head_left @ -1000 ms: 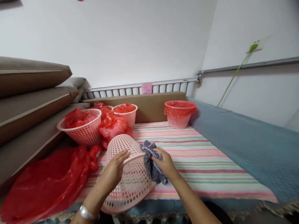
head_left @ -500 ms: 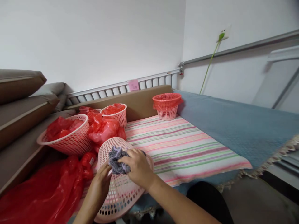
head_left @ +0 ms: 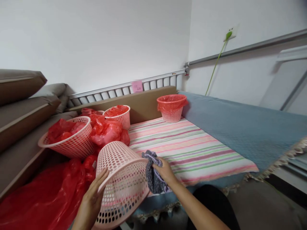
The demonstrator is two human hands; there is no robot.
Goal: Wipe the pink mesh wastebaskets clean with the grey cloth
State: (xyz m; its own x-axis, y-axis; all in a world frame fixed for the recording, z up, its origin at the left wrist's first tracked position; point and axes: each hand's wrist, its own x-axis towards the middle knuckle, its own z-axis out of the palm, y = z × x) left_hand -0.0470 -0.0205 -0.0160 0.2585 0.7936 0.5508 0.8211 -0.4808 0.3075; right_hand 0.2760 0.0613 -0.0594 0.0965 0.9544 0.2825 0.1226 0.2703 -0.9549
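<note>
A pale pink perforated basket (head_left: 117, 159) lies tilted on its side, its wide opening turned toward me and down. My left hand (head_left: 94, 188) rests against the rim's left side, fingers stretched along the outside, thumb hidden. Bunched in my right hand (head_left: 161, 167) is a grey and purple cloth (head_left: 154, 179), which hangs down by the basket's right rim.
Behind stand a basket of red bags (head_left: 81, 140), a smaller one (head_left: 123, 119) and a red-lined basket (head_left: 174, 115) on the striped cloth (head_left: 192, 147). Red plastic (head_left: 48, 198) lies at left, beside stacked cushions (head_left: 26, 111).
My right hand has moved right with the cloth, from the basket's upper side to its right rim. The basket has turned, so its opening shows more. My left hand has shifted slightly left and down.
</note>
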